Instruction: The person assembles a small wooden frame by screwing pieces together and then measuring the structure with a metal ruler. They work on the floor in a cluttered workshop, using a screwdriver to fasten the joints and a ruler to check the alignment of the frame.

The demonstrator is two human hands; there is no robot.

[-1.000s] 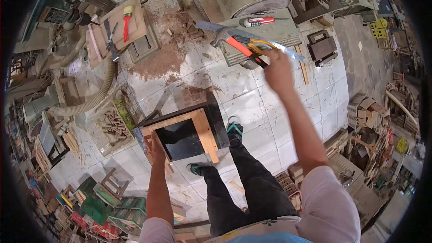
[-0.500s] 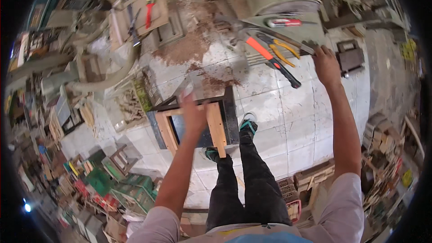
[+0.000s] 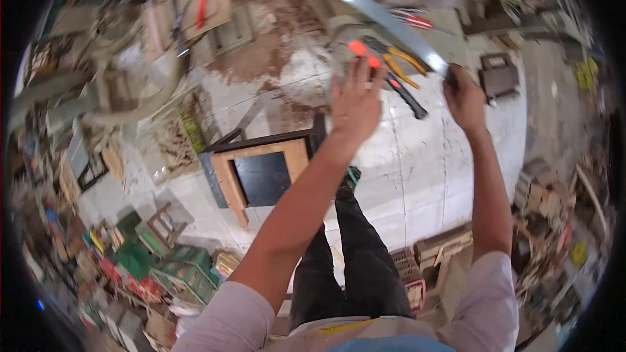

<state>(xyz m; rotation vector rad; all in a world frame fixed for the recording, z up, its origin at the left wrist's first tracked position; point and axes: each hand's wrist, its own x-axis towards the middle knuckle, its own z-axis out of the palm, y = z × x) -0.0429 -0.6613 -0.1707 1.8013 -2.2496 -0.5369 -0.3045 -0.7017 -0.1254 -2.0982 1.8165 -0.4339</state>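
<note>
Right hand, closed: metal strip gripped by one end, across the surface. Left hand, spread: held over a hammer, contact unclear. Wood pieces are contained in a basket.

Brown dust streaks the tiled floor.
A red-handled brush lies on a board at eleven o'clock, a dark wooden piece at two, a green crate between seven and eight.
</note>
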